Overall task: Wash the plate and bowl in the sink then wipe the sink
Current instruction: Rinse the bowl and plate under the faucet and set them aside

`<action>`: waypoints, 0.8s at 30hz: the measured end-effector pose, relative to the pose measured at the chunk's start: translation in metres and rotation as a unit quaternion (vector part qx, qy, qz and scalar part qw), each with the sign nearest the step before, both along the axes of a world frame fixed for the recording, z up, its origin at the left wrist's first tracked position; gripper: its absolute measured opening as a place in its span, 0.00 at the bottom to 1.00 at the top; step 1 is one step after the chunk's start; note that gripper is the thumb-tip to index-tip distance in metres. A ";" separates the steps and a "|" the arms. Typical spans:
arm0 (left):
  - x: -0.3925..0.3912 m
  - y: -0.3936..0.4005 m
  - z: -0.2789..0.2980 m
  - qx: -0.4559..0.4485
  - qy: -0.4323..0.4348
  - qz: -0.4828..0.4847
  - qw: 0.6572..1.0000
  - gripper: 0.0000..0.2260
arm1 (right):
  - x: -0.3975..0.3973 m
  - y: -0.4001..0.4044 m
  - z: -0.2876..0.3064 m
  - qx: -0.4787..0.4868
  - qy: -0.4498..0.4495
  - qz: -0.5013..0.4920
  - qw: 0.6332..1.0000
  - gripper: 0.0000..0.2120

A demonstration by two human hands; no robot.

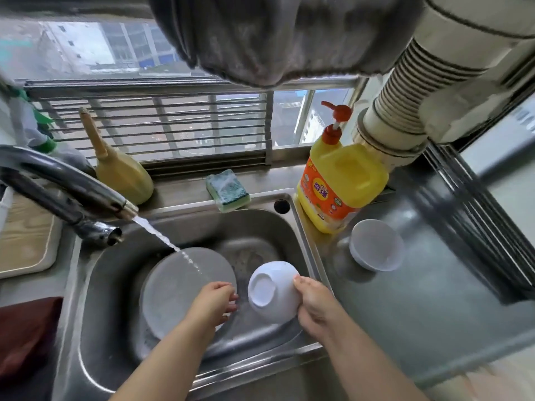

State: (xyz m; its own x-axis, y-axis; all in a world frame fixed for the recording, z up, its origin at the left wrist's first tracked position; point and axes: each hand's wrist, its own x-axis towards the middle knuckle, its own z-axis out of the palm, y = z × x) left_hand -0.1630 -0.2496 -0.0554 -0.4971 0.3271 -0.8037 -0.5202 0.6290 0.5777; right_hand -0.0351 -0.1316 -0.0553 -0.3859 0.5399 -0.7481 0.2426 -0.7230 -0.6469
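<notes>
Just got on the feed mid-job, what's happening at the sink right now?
A person is washing up. The right hand holds a white bowl tipped bottom-up over the sink, while the left hand holds the edge of a grey plate under the running faucet. A second bowl sits on the counter beside the yellow detergent bottle; the sponge lies unused behind the sink.

One view only here, a wide-angle camera riding on the person's head, tipped forward and down over the sink (301, 227). It sits close: both forearms run in from the bottom edge, and the left hand (215, 299) and right hand (314, 302) land just below centre. Straight ahead and up, the lens faces the window (173, 128) behind the basin. The faucet (72, 189) sweeps in from the left edge, the steel surface (419, 285) stretches off right, and edges bow with the wide lens; a grey cloth (275, 39) hangs near, blurred, across the top
</notes>
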 end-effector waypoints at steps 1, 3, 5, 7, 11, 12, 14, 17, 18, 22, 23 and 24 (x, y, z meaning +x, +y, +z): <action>0.003 0.004 0.001 0.003 -0.007 -0.001 1.000 0.07 | 0.007 0.003 0.006 -0.008 0.020 -0.022 1.000 0.11; 0.009 0.011 0.002 0.011 -0.018 -0.002 1.000 0.06 | 0.024 0.012 0.025 0.001 0.054 -0.051 0.997 0.10; 0.013 0.019 0.003 0.020 -0.020 -0.007 1.000 0.07 | 0.045 0.025 0.054 0.089 0.048 -0.019 0.995 0.09; 0.016 0.025 0.001 0.025 -0.019 -0.016 0.999 0.07 | 0.068 0.039 0.090 0.256 -0.023 0.078 0.963 0.08; 0.023 0.035 -0.005 0.028 -0.024 -0.025 0.999 0.06 | 0.101 0.068 0.124 0.493 -0.154 0.217 0.828 0.05; 0.025 0.037 -0.007 0.031 -0.022 -0.028 0.999 0.06 | 0.105 0.074 0.121 0.537 -0.184 0.229 0.791 0.04; 0.029 0.041 -0.010 0.037 -0.013 -0.033 0.999 0.07 | 0.108 0.086 0.101 0.609 -0.252 0.261 0.705 0.04; 0.033 0.044 -0.013 0.047 -0.004 -0.031 0.998 0.08 | 0.105 0.099 0.067 0.654 -0.291 0.282 0.639 0.08; 0.033 0.044 -0.014 0.050 -0.002 -0.027 0.998 0.08 | 0.103 0.102 0.057 0.666 -0.295 0.279 0.626 0.08; 0.029 0.036 -0.016 0.064 0.015 -0.022 0.998 0.06 | 0.095 0.106 0.037 0.714 -0.313 0.250 0.574 0.05; 0.028 0.034 -0.016 0.065 0.019 -0.023 0.997 0.06 | 0.096 0.106 0.033 0.718 -0.316 0.254 0.566 0.04; 0.026 0.032 -0.017 0.064 0.024 -0.025 0.997 0.06 | 0.096 0.107 0.031 0.715 -0.320 0.261 0.565 0.04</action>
State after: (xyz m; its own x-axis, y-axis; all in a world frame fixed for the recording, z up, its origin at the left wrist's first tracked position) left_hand -0.1369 -0.2178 -0.0723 -0.5143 0.4500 -0.7301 -0.4606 0.5732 0.6777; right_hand 0.0612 -0.0249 -0.0240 -0.6688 0.7063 0.2320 0.6959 0.7046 -0.1388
